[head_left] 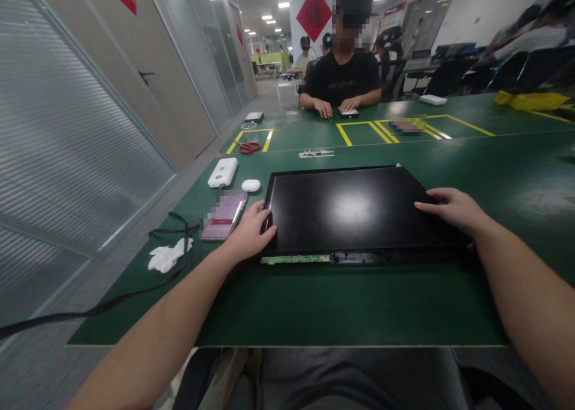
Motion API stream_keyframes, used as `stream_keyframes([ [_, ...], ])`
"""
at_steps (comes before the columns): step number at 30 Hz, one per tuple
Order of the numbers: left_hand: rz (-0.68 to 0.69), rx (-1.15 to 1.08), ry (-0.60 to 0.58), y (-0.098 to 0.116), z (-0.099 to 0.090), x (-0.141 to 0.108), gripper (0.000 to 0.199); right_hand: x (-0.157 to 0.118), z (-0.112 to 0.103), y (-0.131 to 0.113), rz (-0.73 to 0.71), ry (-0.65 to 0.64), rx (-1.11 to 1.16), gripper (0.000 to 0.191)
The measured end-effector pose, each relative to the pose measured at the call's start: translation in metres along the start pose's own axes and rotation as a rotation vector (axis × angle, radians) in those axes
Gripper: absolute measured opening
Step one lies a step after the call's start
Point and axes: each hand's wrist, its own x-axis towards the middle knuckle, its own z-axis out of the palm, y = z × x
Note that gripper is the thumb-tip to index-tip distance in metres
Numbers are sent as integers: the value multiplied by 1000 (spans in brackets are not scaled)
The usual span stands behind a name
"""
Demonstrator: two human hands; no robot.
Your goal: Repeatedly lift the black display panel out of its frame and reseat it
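A black flat display panel (350, 209) lies screen side up on the green table (350, 314), with a bright reflection at its middle. Along its near edge a narrow green circuit board strip (296, 258) shows. My left hand (250, 230) grips the panel's left edge, the thumb on the front face. At the right edge my right hand (453, 209) holds the panel, its thumb on the surface and its fingers over the far right side.
Left of the panel are a phone (223, 215), a white power bank (223, 172), a white case (251, 185), crumpled tissue (168, 255) and a black cable (121, 302). Red scissors (250, 148) and small pieces (317, 154) lie beyond. A person (344, 75) sits opposite.
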Motion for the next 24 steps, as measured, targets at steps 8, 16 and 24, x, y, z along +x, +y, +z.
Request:
stream_keyframes([
  [8, -5, 4, -14, -1, 0, 1, 53, 4, 0, 3, -20, 29, -72, 36],
  [16, -9, 7, -21, 0, -1, 0, 53, 6, 1, 4, -31, -4, -178, 39],
  [24, -13, 21, -25, 0, -1, 1, 53, 11, 6, 13, -149, 9, -270, 45],
])
